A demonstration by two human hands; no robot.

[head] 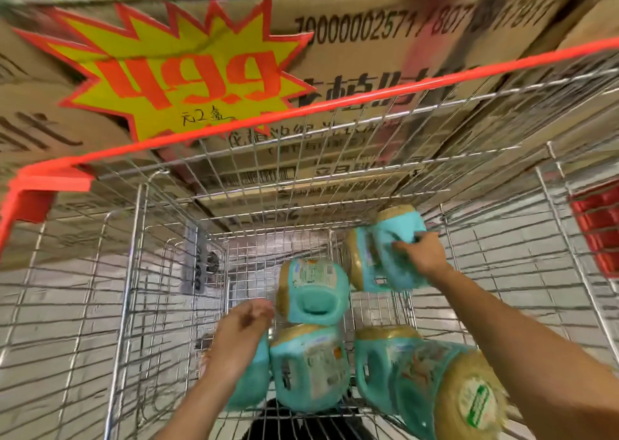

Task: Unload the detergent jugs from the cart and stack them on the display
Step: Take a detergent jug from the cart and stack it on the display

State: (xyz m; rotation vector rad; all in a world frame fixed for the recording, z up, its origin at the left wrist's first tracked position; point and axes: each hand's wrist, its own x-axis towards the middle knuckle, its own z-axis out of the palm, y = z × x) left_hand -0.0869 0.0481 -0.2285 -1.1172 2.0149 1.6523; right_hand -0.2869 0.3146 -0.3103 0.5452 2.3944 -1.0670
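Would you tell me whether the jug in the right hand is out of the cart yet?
In the cart: the right hand grips the jug below the red rim, inside its wire walls.

One wide-angle view, worn on the person's head, faces forward and down into the wire cart from above its near end. It sits close: the person's arms enter from the bottom edge and the nearest detergent jug looms large (straight wires bow toward the frame's edges), while stacked cardboard boxes beyond the far wall fill the top.
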